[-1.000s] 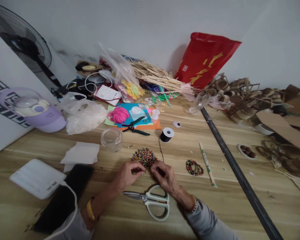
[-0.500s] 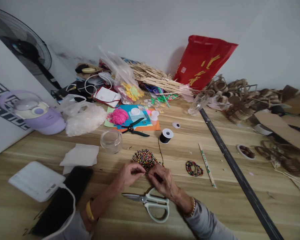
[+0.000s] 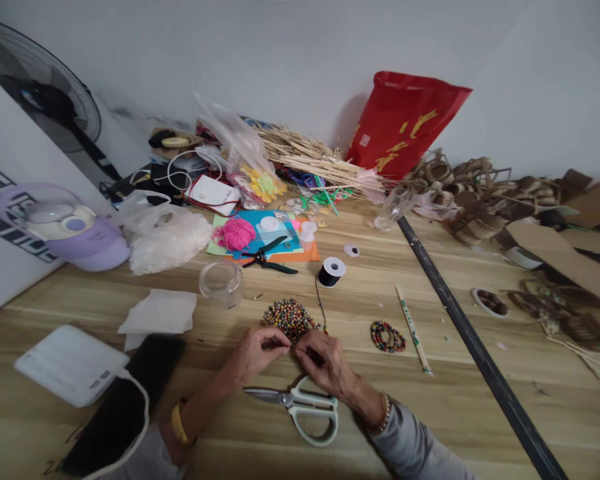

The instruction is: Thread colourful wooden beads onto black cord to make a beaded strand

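At the near edge of a pile of small multicoloured beads (image 3: pixel 287 317), my left hand (image 3: pixel 260 351) and my right hand (image 3: pixel 325 360) meet fingertip to fingertip. Both are closed in a pinch. A black cord (image 3: pixel 321 300) runs from a white-ended spool (image 3: pixel 331 271) down to my right hand, with a few beads beside the knuckles; that hand grips the cord. Whatever lies between my left fingertips is too small to make out. Just below the right hand lie scissors (image 3: pixel 313 432) with pale green handles, blades pointing left. A coiled bead string (image 3: pixel 387 337) rests to the right.
A clear jar (image 3: pixel 221 285) stands left of the beads, near black-handled pliers (image 3: pixel 267 257) on coloured sheets. Further left are paper (image 3: pixel 159 311), a white power bank (image 3: pixel 73 365) and a black phone (image 3: pixel 125 400). To the right lie a straw-like stick (image 3: pixel 413 330) and a long dark strip (image 3: pixel 460 320).
The whole view has shifted very slightly. Both hands keep their pinch at the bead pile, with hardly any movement of the fingers.
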Tool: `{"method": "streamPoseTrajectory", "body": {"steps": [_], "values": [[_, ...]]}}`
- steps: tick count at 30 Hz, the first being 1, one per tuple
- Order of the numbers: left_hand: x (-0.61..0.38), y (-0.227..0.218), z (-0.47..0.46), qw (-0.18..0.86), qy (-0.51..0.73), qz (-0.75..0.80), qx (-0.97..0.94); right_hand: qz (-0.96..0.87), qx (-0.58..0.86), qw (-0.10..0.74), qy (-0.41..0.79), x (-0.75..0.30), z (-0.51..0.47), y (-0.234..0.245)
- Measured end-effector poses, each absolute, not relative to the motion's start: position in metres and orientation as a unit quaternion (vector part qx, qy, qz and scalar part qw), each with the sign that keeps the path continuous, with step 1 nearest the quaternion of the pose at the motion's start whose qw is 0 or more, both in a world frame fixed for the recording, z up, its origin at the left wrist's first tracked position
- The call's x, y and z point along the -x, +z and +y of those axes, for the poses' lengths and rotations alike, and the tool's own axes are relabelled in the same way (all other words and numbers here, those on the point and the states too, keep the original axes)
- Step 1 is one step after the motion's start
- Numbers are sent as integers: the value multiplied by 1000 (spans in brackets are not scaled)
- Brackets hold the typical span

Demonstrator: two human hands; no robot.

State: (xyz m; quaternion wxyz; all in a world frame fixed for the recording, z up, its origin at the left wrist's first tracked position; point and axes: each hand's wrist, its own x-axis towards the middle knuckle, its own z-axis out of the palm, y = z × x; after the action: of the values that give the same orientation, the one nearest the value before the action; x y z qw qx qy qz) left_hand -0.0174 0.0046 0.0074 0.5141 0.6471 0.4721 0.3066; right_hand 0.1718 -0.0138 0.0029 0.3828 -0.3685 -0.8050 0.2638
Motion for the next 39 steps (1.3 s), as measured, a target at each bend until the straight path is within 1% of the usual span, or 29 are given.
{"method": "streamPoseTrajectory", "body": {"steps": [32, 39], "values": [[16, 6, 4, 511, 300, 456, -664, -815, 338, 385, 271, -173, -13, -2], [15, 9, 3, 538, 304, 463, -635, -819, 333, 383, 268, -173, -13, -4]]}}
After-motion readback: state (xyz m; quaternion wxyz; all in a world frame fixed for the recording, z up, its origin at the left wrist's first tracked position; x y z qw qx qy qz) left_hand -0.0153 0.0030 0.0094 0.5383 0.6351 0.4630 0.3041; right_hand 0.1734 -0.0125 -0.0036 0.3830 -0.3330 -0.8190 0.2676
